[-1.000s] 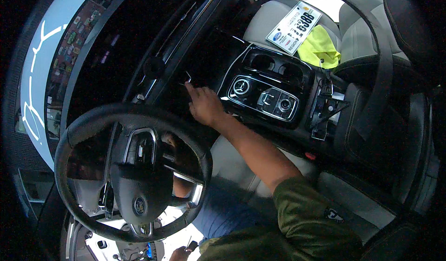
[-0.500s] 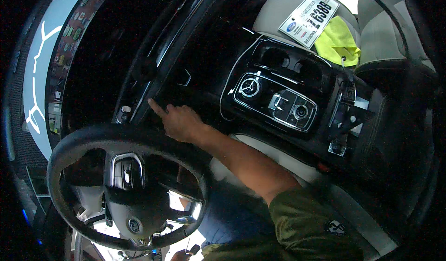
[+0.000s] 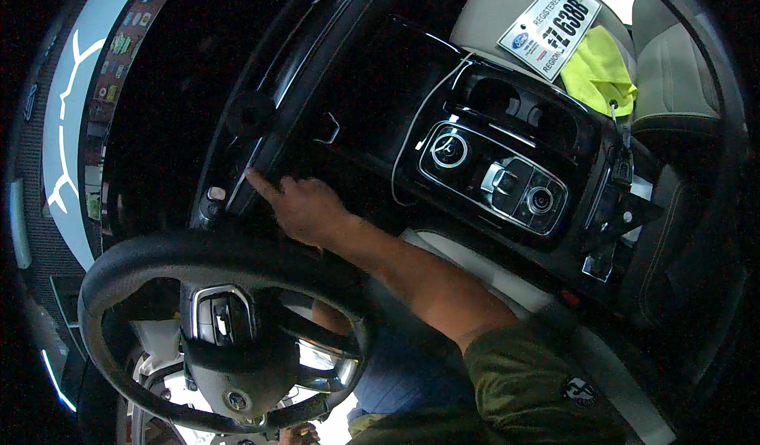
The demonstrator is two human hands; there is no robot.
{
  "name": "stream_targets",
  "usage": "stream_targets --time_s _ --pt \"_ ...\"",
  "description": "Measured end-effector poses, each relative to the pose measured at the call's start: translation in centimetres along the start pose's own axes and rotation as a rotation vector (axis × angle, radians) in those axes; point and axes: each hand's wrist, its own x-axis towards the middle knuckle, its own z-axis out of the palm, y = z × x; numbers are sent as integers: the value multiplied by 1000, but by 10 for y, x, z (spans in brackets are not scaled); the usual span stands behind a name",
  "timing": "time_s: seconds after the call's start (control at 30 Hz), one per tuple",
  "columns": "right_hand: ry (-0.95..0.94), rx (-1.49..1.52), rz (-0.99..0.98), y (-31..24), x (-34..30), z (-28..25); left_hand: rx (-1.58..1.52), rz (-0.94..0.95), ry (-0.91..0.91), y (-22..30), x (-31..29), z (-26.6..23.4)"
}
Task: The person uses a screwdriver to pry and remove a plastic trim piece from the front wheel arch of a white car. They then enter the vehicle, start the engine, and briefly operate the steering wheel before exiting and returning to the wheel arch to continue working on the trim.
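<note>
My right hand (image 3: pixel 307 209) reaches past the steering wheel (image 3: pixel 101 283) to the dashboard. Its index finger is stretched out, the tip at the bright trim strip (image 3: pixel 239 188), while the other fingers curl loosely; nothing is held in it. Whether the fingertip presses the strip or hovers just over it, I cannot tell. A short silver-topped knob (image 3: pixel 214 195) stands close to that fingertip. Low in the view, beyond the wheel's rim, a small part of my left hand (image 3: pixel 298 434) shows; its fingers are too small and covered to read.
To the right lies a glossy black centre console (image 3: pixel 475 180) with round dials. A thin white cable (image 3: pixel 395 168) runs along its side. On the grey passenger seat (image 3: pixel 495 5) are a white plate (image 3: pixel 550 29) and a yellow-green cloth (image 3: pixel 598 73). A black bracket (image 3: pixel 621 215) sits behind the console.
The view has shifted, so the console and wheel sit slightly farther right and lower. My right index finger stays at the dashboard trim.
</note>
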Motion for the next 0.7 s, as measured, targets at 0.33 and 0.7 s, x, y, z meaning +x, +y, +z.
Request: stream_targets --time_s 0.33,0.7 --pt "-72 -146 -74 -20 31 -12 -527 126 237 -39 -48 0" --pt "-130 -116 -51 30 52 14 -373 142 256 -88 -6 24"
